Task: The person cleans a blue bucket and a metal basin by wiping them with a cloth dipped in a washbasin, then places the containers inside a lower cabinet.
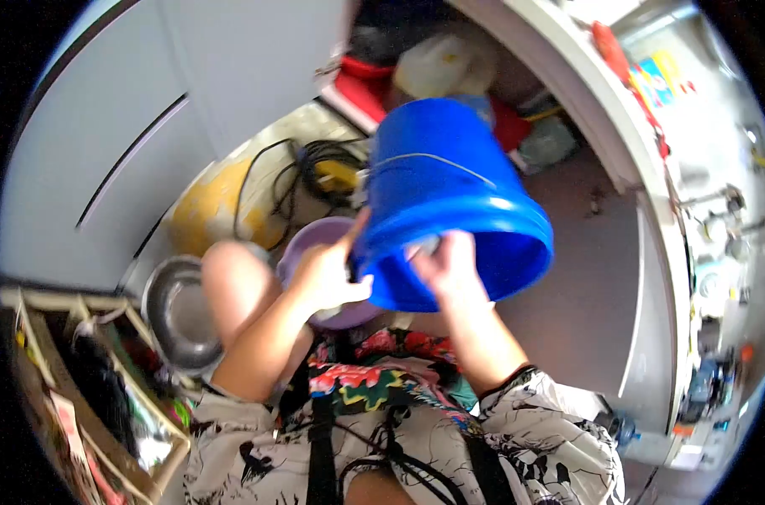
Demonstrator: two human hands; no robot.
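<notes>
A blue bucket (437, 156) with a thin wire handle is tilted in front of me, its mouth facing my body. My left hand (328, 273) grips the bucket's rim on the left side. Inside the mouth is my right hand (448, 263), its fingers closed and partly hidden. Something small and pale shows at those fingers, too blurred to name. A purple basin (349, 316) lies below the bucket, partly covered by my left hand and arm.
A metal basin (185, 316) is by my knee at the left. Coiled black hose or cable (328, 164) lies on the floor behind. A shelf with assorted items (105, 379) stands lower left. A counter edge (651, 168) curves along the right, with bottles and packets on top.
</notes>
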